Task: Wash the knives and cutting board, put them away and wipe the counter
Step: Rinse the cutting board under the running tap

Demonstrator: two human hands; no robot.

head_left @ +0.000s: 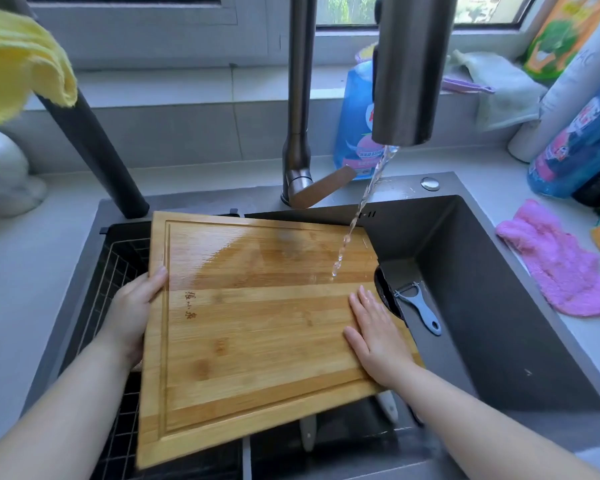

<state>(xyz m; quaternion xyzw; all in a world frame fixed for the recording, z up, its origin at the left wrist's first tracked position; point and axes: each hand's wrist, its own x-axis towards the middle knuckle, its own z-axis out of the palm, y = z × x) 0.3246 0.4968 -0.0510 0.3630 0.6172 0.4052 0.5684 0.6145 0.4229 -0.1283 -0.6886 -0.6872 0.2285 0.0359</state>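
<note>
Now under running water, a rectangular bamboo cutting board (257, 323) with a groove round its rim is held at a slant over a dark grey square sink (499, 306), its far half glistening wet. The person's left hand (132, 313) grips the board's left edge, thumb on top and fingers curled beneath. The right hand (374, 337) lies flat on the board's right side with fingers straight, grasping nothing. A thin stream of water (357, 216) falls from a brushed-metal pull-out faucet head (409, 71) and strikes the board just beyond the right fingertips.

Two pale handles (307, 434) stick out from under the board's near edge, their other ends hidden, so what they belong to cannot be told. A black wire rack (118, 271) fills the left part of the sink beneath the board. A grey-blue plastic peeler (420, 310) rests on a ledge inside the sink, just beside the board's right edge.

A fluffy pink cloth (555, 265) lies on the pale grey counter (21, 271) to the right of the sink, a yellow cloth (18, 64) hangs at upper left, and a blue detergent pouch (355, 126) stands behind the faucet
</note>
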